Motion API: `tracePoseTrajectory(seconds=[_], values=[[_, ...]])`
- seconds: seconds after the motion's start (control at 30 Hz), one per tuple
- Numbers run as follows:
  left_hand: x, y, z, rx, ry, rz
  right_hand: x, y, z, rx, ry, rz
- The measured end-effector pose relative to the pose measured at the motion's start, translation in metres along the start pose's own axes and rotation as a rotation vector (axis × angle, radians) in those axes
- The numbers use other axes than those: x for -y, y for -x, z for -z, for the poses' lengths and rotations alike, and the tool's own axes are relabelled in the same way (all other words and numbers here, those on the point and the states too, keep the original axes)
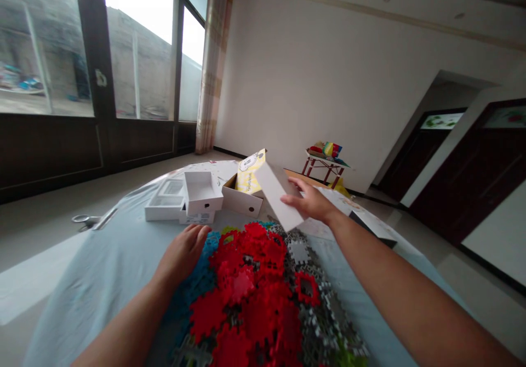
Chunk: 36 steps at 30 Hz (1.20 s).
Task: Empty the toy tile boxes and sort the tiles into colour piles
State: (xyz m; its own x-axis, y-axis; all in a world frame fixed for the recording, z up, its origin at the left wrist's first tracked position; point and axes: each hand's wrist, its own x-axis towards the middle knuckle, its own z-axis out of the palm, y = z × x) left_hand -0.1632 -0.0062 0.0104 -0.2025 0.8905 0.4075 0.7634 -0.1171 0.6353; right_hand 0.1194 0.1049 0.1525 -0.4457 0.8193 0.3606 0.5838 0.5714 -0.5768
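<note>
Nearest, item one: heap of toothed plastic tiles [255,296], red on top, blue to the left, grey to the right. It lies loose on the tabletop [115,257], which is covered in pale blue cloth. Judged light and hard, the teeth likely to snag on each other; best scooped from beneath or picked singly by the edge.

Item two: left hand [184,252], palm down, fingers together and slightly curled, resting on the blue tiles at the heap's left side. It grips nothing.

Item three: right hand [310,202], beyond the heap, fingers lying on top of a white box panel [275,194] and clasping its right end; the thumb is hidden.

Item four: the panel itself, held tilted in the air above the far end of the heap. Judged light, stiff card, smooth, liable to crease if squeezed mid-span; best held by the long edges.

Item five, farther: small open white box [201,191] set on a shallow white tray [164,202], and just beside them a yellow printed carton [249,175].

Item six: scissors [84,221], well apart at the far left edge.

Farthest: a low red-legged stand [324,161] against the wall.
</note>
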Motion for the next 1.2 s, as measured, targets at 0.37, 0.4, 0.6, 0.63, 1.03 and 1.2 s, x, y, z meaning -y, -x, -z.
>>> tracePoseTrajectory(seconds=[0.37, 0.4, 0.6, 0.63, 1.03, 1.2], values=[[0.001, 0.007, 0.005, -0.136, 0.049, 0.084, 0.115, -0.126, -0.158, 0.094, 0.243, -0.111], [0.001, 0.007, 0.005, -0.136, 0.050, 0.081, 0.117, -0.130, -0.166, 0.116, 0.276, -0.121], [0.000, 0.008, 0.005, -0.140, 0.062, 0.069, 0.121, -0.138, -0.190, 0.256, 0.331, -0.011], [-0.001, 0.008, 0.005, -0.141, 0.065, 0.069, 0.122, -0.138, -0.191, 0.266, 0.313, 0.012], [0.016, 0.005, 0.003, -0.428, 0.071, 0.186, 0.108, -0.107, -0.184, 0.245, 0.116, 0.062], [0.024, 0.002, 0.001, -0.386, 0.117, 0.178, 0.116, -0.110, -0.187, 0.082, 0.134, 0.024]])
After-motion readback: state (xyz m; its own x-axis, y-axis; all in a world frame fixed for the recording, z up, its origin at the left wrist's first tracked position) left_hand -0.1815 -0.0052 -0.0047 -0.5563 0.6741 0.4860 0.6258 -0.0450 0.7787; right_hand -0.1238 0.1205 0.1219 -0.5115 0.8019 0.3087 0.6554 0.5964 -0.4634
